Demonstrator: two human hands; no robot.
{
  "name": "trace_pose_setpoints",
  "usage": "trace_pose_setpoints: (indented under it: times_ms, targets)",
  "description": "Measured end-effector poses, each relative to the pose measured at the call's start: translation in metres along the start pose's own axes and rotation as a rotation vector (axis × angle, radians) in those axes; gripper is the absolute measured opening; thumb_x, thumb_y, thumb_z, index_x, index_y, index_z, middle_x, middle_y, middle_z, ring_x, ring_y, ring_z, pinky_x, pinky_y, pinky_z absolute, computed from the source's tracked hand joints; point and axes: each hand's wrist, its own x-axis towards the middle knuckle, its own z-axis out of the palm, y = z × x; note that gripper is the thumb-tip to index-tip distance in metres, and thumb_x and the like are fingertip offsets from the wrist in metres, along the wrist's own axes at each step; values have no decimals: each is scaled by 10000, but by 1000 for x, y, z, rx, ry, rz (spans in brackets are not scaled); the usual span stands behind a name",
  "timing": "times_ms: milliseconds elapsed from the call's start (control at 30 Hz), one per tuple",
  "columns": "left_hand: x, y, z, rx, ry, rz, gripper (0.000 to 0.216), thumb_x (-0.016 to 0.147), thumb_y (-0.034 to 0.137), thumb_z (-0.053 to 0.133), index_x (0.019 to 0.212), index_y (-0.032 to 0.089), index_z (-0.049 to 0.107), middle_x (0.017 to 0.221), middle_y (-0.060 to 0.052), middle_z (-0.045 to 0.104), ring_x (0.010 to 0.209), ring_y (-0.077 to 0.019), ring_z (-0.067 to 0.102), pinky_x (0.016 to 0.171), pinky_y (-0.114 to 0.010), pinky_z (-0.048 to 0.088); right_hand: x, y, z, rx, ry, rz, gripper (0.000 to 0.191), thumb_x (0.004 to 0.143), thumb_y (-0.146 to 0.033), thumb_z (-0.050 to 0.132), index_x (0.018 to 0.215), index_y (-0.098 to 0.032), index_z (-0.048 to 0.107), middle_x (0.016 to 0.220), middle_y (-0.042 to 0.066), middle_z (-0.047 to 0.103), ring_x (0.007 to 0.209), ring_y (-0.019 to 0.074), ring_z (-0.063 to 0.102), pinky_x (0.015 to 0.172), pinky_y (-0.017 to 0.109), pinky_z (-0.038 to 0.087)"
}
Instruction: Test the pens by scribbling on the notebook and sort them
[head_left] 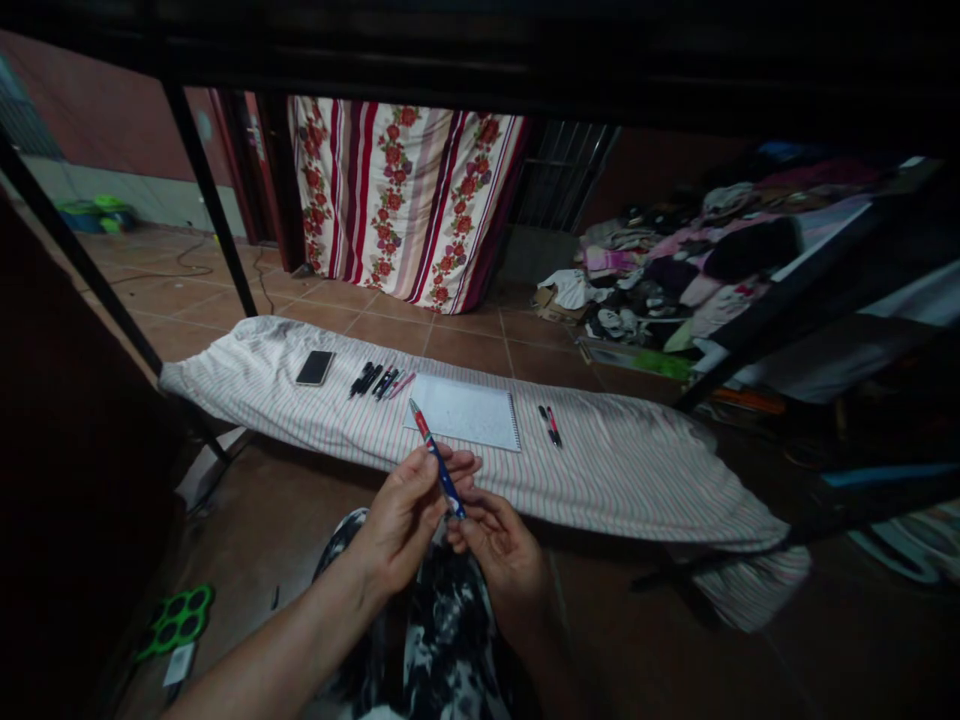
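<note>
A blue and red pen (442,472) is held tilted between both hands, its tip pointing up and to the left. My left hand (409,500) grips it near the middle with the thumb on top. My right hand (501,545) pinches its lower end between thumb and fingers. Just beyond the hands a spiral notebook (469,408) lies open on the striped cloth (615,470). Left of the notebook sit several dark pens and a pink one (403,385) in a row. To its right are two more pens, one of them red and black (553,425).
A dark phone (315,368) rests on the cloth's left part. Black metal posts (210,200) stand on both sides, with a dark beam (480,80) overhead. A floral curtain (412,200) hangs behind, and a heap of clothes (675,260) lies at the right. A green object (176,620) is on the floor.
</note>
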Motion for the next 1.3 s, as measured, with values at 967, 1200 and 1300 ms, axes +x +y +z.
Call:
trace_pose_setpoints:
  times_ms: [967, 1200, 1300]
  targets:
    - [8, -13, -2, 30, 60, -53, 151, 682, 197, 708, 803, 134, 645, 859, -41, 651, 788, -122, 597, 806, -257, 438, 1, -6, -13, 410, 92, 182, 293, 669, -360, 710, 937, -257, 652, 796, 32, 647, 689, 138, 562, 556, 248, 423]
    - [9, -12, -2, 15, 111, -55, 178, 683, 163, 701, 850, 139, 646, 792, -19, 645, 717, -106, 595, 735, -236, 469, 1, -5, -9, 381, 132, 169, 282, 699, -366, 691, 936, -216, 657, 784, 41, 660, 655, 122, 563, 549, 232, 422]
    - [10, -10, -3, 23, 134, -29, 198, 676, 157, 707, 863, 145, 643, 783, -19, 651, 710, -108, 602, 724, -234, 475, 2, -8, -4, 316, 147, 165, 330, 687, -361, 703, 966, -197, 644, 821, 59, 676, 672, 132, 583, 554, 234, 433]
